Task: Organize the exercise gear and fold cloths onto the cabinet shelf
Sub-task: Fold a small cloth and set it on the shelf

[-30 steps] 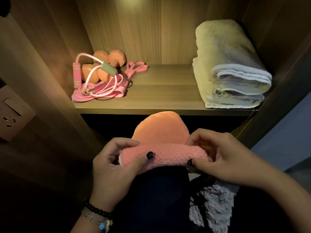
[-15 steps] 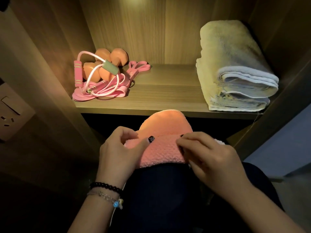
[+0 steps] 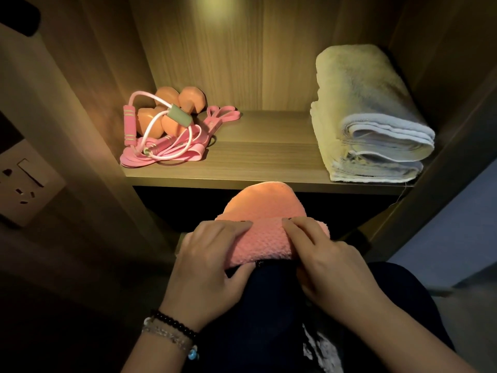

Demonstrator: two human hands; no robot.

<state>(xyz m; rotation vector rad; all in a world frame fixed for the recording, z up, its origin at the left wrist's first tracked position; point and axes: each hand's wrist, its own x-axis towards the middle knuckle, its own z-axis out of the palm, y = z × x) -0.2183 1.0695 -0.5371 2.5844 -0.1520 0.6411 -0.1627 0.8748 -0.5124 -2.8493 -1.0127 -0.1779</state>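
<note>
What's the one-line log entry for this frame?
stage: folding | hands: left and right gripping pink cloth on lap | shelf: folded towel, exercise gear

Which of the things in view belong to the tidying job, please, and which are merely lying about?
Job: pink cloth held by left hand and right hand; folded towels; dumbbells; pink resistance bands; cabinet shelf.
Lying about: wall socket; grey fluffy cloth.

- Single head-worn wide-angle view, pitched forward and down.
- Close range: both hands and pink cloth (image 3: 259,244) fill lower centre of frame.
- Faces straight into cabinet shelf (image 3: 258,157), mid-frame, near.
- Wall socket (image 3: 22,181) at left edge.
</note>
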